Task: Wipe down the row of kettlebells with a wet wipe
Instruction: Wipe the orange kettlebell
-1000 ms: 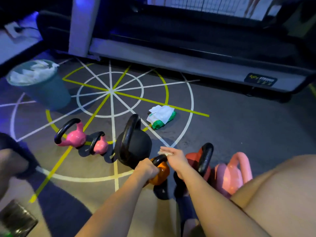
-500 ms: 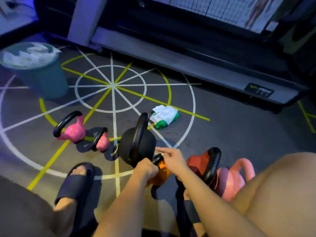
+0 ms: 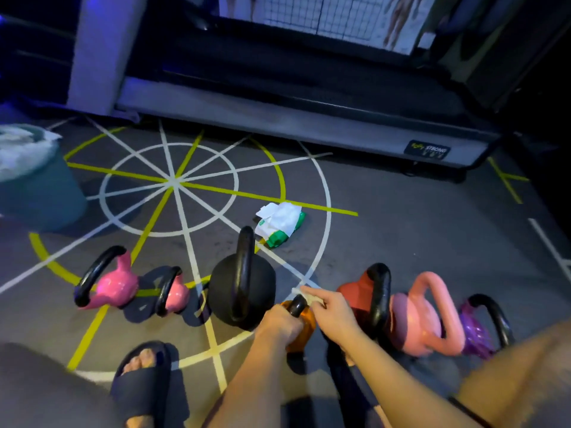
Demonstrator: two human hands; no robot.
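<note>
Left grip (image 3: 278, 324) clenched round orange kettlebell (image 3: 309, 320) handle; right grip (image 3: 333, 315) pinching wet wipe (image 3: 309, 293). Seven kettlebells (image 3: 225, 285) in row; open floor (image 3: 401, 236) beyond.

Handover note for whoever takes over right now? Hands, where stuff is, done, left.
Left hand grips the orange kettlebell by its handle. Right hand pinches the wet wipe at that handle.
Black kettlebell stands left of the orange one, red kettlebell right; wipes pack lies on the floor behind.
Wiped so far: cannot tell.
Left: finish orange, check the rest.
</note>
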